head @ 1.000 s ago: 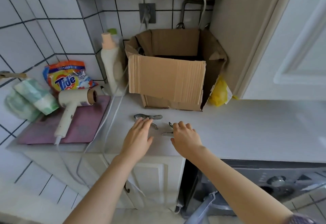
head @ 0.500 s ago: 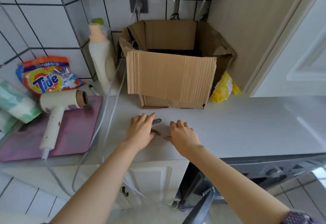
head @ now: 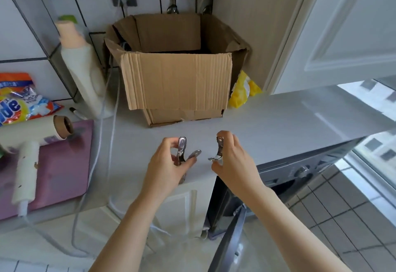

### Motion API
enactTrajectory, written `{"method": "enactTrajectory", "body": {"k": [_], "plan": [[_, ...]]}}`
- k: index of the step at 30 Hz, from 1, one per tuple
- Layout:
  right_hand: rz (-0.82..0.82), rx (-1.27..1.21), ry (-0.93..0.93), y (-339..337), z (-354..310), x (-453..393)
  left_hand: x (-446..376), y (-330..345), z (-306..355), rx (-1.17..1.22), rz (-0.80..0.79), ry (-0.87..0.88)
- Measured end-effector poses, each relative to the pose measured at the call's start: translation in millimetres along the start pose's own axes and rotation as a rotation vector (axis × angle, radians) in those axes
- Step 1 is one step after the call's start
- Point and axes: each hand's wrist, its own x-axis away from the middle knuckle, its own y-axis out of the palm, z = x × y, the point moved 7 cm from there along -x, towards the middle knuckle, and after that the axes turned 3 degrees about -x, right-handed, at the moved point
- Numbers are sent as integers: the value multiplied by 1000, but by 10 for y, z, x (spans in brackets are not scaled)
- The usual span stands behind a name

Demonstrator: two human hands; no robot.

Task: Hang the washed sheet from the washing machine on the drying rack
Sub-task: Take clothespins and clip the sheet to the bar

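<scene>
Now both my hands are up over the near edge of the bench point(head: 278, 121), each with a metal clip. My left hand point(head: 169, 164) has its fingers curled round one metal clip point(head: 182, 149), held roughly upright, thumb against its lower end; a second rounded metal end point(head: 195, 154) sticks out to the right by my thumb, and I cannot tell whether it is part of the same clip. My right hand point(head: 233, 162) pinches the other metal clip point(head: 219, 147), also near upright, its lower tip pointing left toward my left hand. The two clips are near each other but apart.

Far behind them on the bench stands an open cardboard box point(head: 177, 83), front flap folded down. Just right of it lies a yellow bag point(head: 242, 91) against the cabinet side. Left of the box stands a cream detergent bottle point(head: 83, 66) by the tiled wall. Further left, a Tide powder bag point(head: 19, 104) lies at the wall. A cream hair dryer point(head: 27, 160) rests on a purple mat point(head: 60, 169) at the left, its cord trailing off the near edge.

Below the bench on the right is the washing machine point(head: 295, 173), its door point(head: 231, 241) swung open toward me. The sheet is not visible; the drum's inside is too dark to read.
</scene>
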Motion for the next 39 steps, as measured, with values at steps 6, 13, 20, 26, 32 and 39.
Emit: {"method": "enactTrajectory", "body": {"k": [6, 13, 20, 26, 32, 39], "plan": [[145, -168, 241, -267, 348, 760, 391, 309, 239, 299, -116, -4], [208, -142, 459, -338, 798, 1732, 905, 876, 565, 320, -381, 117], [347, -105, 638, -465, 1206, 2747, 1587, 1383, 981, 281, -645, 257], [456, -90, 766, -691, 1300, 3689, 2266, 1652, 1457, 210, -759, 478], [554, -87, 866, -824, 1303, 4790, 3201, 1770, 1770, 241, -817, 523], [645, -91, 972, -974, 1024, 6232, 4502, 1662, 2006, 296, -926, 563]]}}
